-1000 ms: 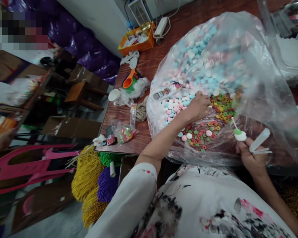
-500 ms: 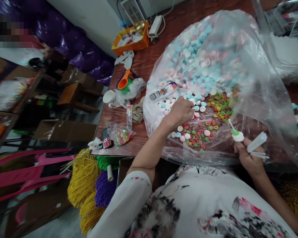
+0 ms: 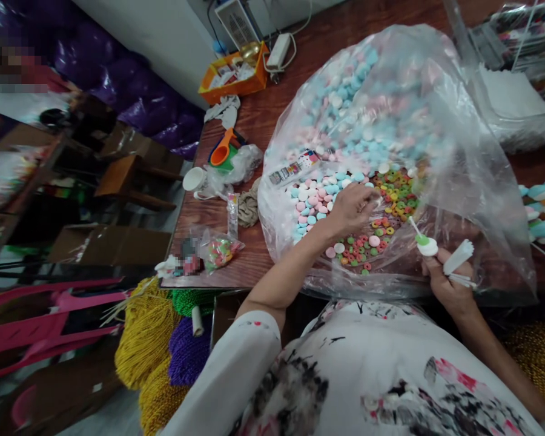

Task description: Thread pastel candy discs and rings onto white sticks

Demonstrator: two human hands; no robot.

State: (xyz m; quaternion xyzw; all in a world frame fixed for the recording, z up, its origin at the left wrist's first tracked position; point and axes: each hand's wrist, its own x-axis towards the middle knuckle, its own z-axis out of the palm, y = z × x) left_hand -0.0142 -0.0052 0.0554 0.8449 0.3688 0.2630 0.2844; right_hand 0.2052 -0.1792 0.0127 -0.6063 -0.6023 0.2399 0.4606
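Observation:
A big clear plastic bag (image 3: 472,151) lies open on the wooden table (image 3: 263,115), full of pastel pink, blue and white round candies (image 3: 354,109) with small coloured ring candies (image 3: 397,194) near its mouth. My left hand (image 3: 352,209) reaches into the bag, fingers pinched together over the candies; what they hold is hidden. My right hand (image 3: 449,281) sits at the bag's near edge, closed on a thin white stick with a white disc and green ring (image 3: 424,243) threaded on it, plus a bundle of white sticks (image 3: 461,260).
An orange tray (image 3: 231,75), orange scoop (image 3: 220,154), white cup (image 3: 194,178) and a small candy packet (image 3: 220,249) lie on the table's left part. Finished candy sticks (image 3: 542,209) lie at the right. Yellow and purple cord bundles (image 3: 163,345) sit below the table edge.
My left hand moved back right from the pastel candies toward the ring candies. The camera shifted slightly; my right hand keeps its stick in the same pose.

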